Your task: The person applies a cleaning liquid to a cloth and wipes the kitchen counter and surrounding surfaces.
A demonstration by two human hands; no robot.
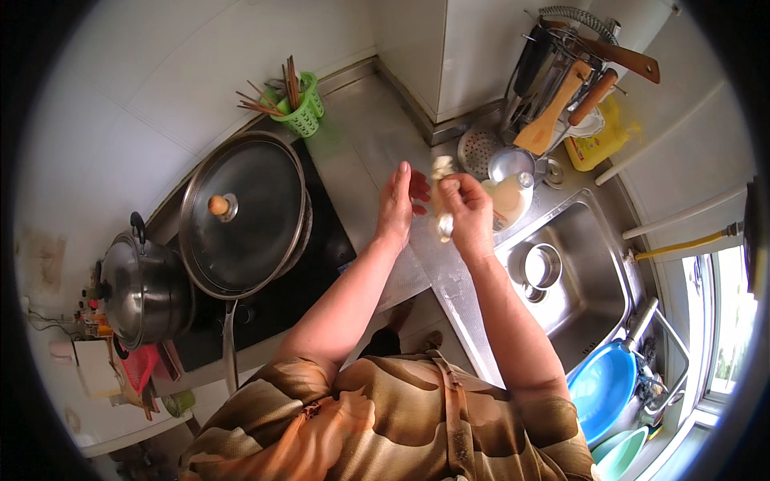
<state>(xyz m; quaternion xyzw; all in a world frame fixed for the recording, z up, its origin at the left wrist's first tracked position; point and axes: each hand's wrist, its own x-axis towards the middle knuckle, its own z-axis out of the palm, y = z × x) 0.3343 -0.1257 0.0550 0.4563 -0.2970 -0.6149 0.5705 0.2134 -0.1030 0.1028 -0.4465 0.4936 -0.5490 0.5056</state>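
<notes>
My right hand [468,210] grips a crumpled, pale cloth-like item [443,168] above the steel counter; its ends stick out above and below my fingers, and its exact kind is unclear. To the left of it, my left hand [402,195] is raised with thumb and fingers apart, holding nothing and not touching the item. A whitish plastic bottle [511,201] stands just behind my right hand, partly hidden by it. Beneath both hands lies the metal countertop [361,129].
A lidded pan [258,240] and a steel pot [150,294] occupy the black cooktop [319,222] at left. Chopsticks stand in a green basket [304,120]. At right are a sink [592,258] holding a round metal container [543,266], a utensil rack with wooden spatulas [556,120], and a blue basin [604,385].
</notes>
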